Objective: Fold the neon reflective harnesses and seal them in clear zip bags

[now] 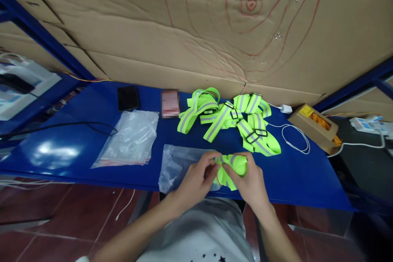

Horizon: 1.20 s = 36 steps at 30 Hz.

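Near the front edge of the glossy blue tabletop (301,184), the left hand (198,174) and right hand (251,178) close their fingers around a folded fluorescent yellow-green strap with a grey stripe (241,166). It looks light, soft and springy, best pinched at its folds. I cannot tell whether the wrinkled clear plastic bag (175,166) lies under or around it. Beyond sprawl looped matching straps (216,118).

I am watching, from afar, what is looking like a packing station in a workshop: a blue counter (294,180) is carrying piled reflective straps (219,120), a stack of clear plastic bags (132,135) and an open cardboard box (310,132), while cardboard sheeting (123,16) is standing behind, blue bars (46,36) are framing it and reddish tiles (70,217) are covering the floor
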Available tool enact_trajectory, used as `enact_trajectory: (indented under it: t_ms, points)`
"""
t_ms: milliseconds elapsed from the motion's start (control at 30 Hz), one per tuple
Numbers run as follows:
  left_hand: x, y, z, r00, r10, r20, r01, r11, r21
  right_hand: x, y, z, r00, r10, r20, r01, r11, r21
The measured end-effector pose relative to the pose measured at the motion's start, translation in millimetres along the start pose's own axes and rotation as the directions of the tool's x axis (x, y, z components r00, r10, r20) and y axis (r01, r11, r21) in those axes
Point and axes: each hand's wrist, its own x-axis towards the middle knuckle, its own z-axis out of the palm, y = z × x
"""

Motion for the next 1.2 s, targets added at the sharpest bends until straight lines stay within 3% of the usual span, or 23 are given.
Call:
enact_trajectory:
  t_ms: [133,267,333,433,533,633,800,1000,1200]
  points:
    - [-4.0,5.5,-6.4,0.981,0.125,0.150,-0.162,0.951,0.263,5.9,-5.6,-3.5,0.995,-0.051,0.080,0.058,0.995,-0.077]
    - [-11.9,16.2,-31.1,0.921,0.225,0.319,-0.380,0.707,0.596,8.4,-5.8,-4.9,0.993,-0.057,0.104,0.067,0.994,-0.092]
    - [-15.3,14.5,-40.4,0.918,0.246,0.313,-0.397,0.612,0.684,8.4,-5.8,-3.8,0.994,-0.063,0.093,0.070,0.994,-0.080]
    - [-17.8,0.9,-43.5,0.935,0.217,0.279,-0.353,0.553,0.755,8.8,-4.6,-3.4,0.996,-0.058,0.067,0.061,0.997,-0.054]
    - [-16.2,-12.4,-39.4,0.951,0.125,0.285,-0.302,0.581,0.756,11.3,0.6,-5.6,1.000,-0.004,-0.008,0.004,0.999,0.052]
    - [-11.7,-15.9,-36.3,0.961,0.055,0.272,-0.242,0.644,0.726,15.7,9.4,-6.5,0.991,0.101,-0.086,-0.074,0.959,0.274]
    - [-5.2,-19.3,-33.6,0.971,0.051,0.233,-0.203,0.691,0.694,23.7,20.4,2.2,0.972,0.207,-0.109,-0.140,0.889,0.435]
    - [-5.0,-18.4,-30.8,0.980,0.120,0.160,-0.196,0.740,0.644,25.5,15.6,11.1,0.982,0.182,-0.049,-0.143,0.887,0.438]
    - [-4.3,-18.5,-28.2,0.970,0.175,0.167,-0.242,0.681,0.691,19.7,1.7,7.6,0.999,0.032,0.028,-0.036,0.987,0.158]
